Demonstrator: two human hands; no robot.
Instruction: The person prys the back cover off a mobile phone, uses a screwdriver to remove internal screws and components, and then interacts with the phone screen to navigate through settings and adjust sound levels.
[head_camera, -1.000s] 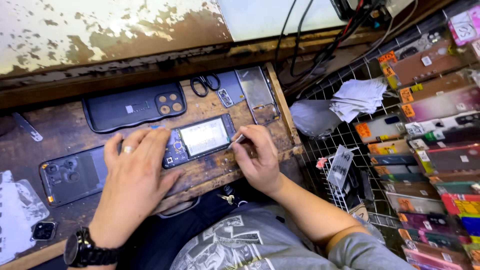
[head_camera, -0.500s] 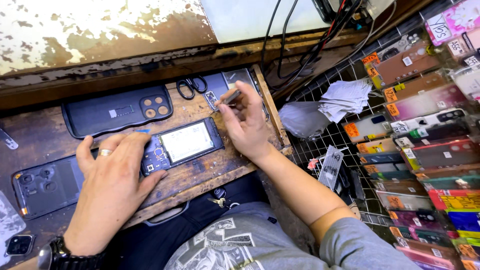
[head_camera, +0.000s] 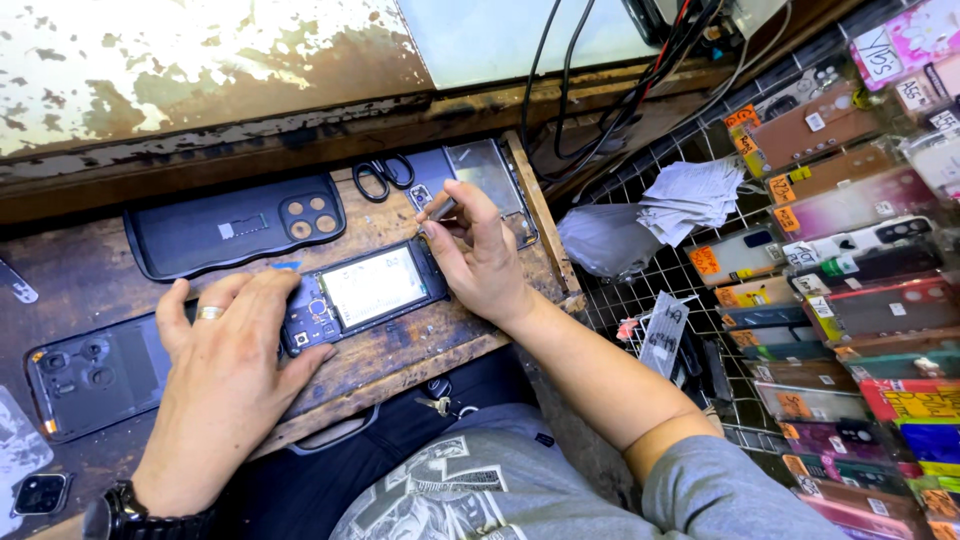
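An opened phone (head_camera: 365, 290) with its back off lies on the worn wooden bench (head_camera: 80, 270), showing a pale battery and blue board. My left hand (head_camera: 225, 375), wearing a ring and a wristwatch, rests flat on the bench with its fingertips pressing the phone's left end. My right hand (head_camera: 480, 255) hovers at the phone's far right corner and pinches a small slim metal tool (head_camera: 438, 208) between thumb and fingers.
A dark phone case (head_camera: 235, 225) lies behind the phone, another back cover (head_camera: 90, 375) at left. Scissors (head_camera: 380, 175) and a metal tray (head_camera: 485, 175) sit at the back. Racks of coloured phone cases (head_camera: 850, 260) fill the right side. Cables (head_camera: 600, 90) hang above.
My right hand has lifted from the phone's right edge towards the back of the bench, holding the tool up. My left hand stays on the phone.
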